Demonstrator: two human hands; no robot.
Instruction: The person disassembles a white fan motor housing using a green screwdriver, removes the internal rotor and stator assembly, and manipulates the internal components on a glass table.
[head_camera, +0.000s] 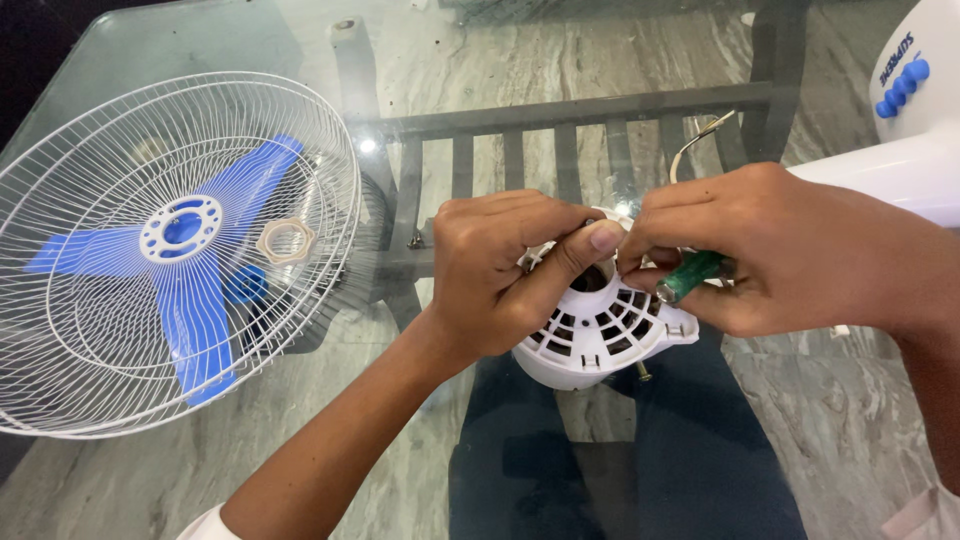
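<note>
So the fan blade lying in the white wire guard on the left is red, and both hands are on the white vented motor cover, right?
Not quite: in the head view the fan blade in the wire guard is blue, not red. Both the left hand and right hand are on the white vented motor cover.

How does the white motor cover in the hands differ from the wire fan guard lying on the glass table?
The motor cover is small, solid plastic with slotted vents; the fan guard is large, thin wire. The left hand and right hand grip the cover; the guard lies untouched. Both are white and round.
</note>
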